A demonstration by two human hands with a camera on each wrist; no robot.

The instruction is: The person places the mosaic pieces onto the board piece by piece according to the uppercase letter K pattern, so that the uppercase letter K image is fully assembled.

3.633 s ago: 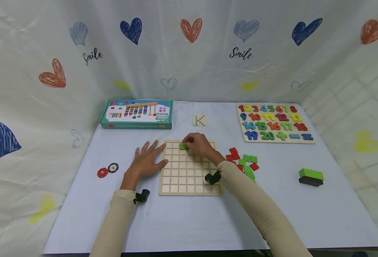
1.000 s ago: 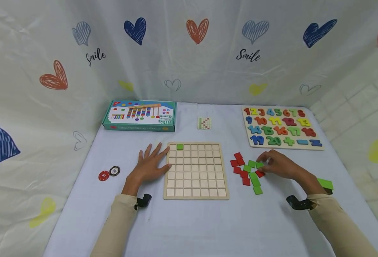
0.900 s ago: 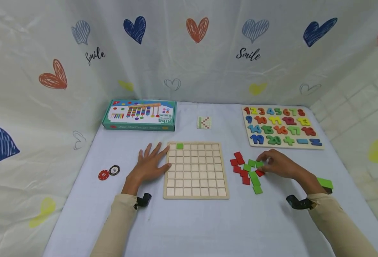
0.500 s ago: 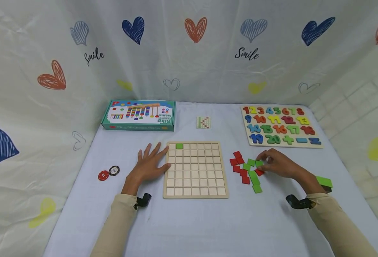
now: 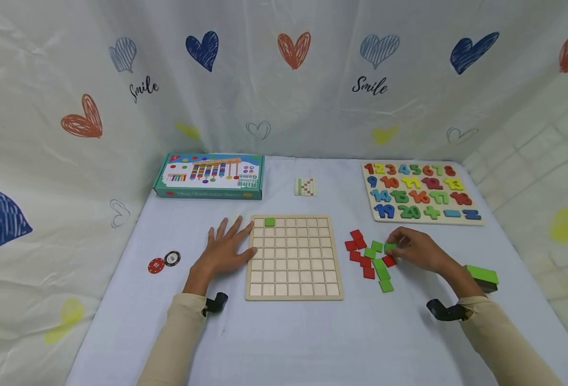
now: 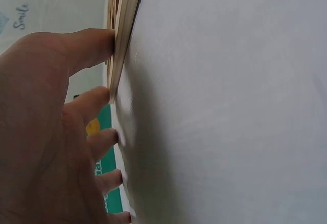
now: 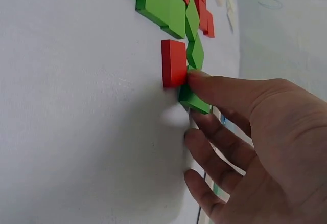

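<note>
A wooden grid board (image 5: 294,299) lies flat, with one green tile (image 5: 269,222) in the second square of its far row. My left hand (image 5: 223,254) spreads its fingers beside the board, thumb and index fingertips against its left edge, as the left wrist view also shows. Over the loose tiles, my right hand (image 5: 416,249) pinches a green square tile (image 7: 194,101) between thumb and index finger. This tile stands tilted in the right wrist view, right behind a red tile (image 7: 174,63). Several more red tiles (image 5: 355,256) and green tiles (image 5: 381,269) lie around it.
A small pattern card (image 5: 305,187) lies beyond the board. At the back stand a green-edged game box (image 5: 208,177) and, to its right, a number puzzle board (image 5: 421,193). Two chips (image 5: 156,265) lie at left. A green and black block (image 5: 481,274) sits beside the right wrist.
Over the last few seconds my right hand let go of a green tile on the board, moved right to the loose tiles and took hold of another green one. The left hand stayed.
</note>
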